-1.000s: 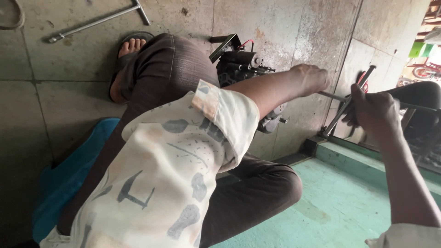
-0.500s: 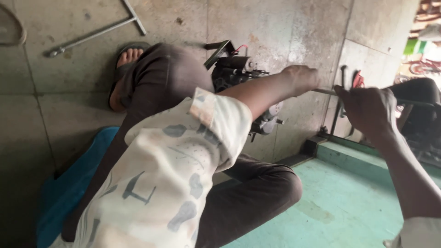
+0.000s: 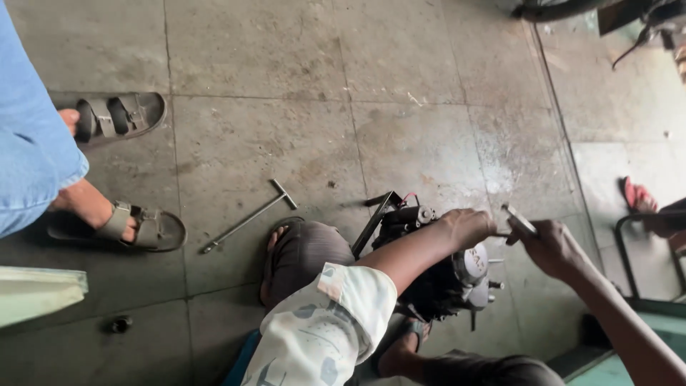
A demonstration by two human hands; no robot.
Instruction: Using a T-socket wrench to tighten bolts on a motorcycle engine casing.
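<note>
Compared with a moment ago the view now looks straight down: left hand (image 3: 468, 225) rests closed on the engine (image 3: 446, 275) on the floor, right hand (image 3: 550, 246) clasps a metal tool (image 3: 518, 220) just beside it.

soft even daylight, faint shadows, sharp focus, slight edge distortion.

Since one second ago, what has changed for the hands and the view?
The view swung up over the floor, showing a bystander's sandals. The T-handle wrench lies as before. Left hand stays on the engine; right hand still grips the metal tool.
</note>
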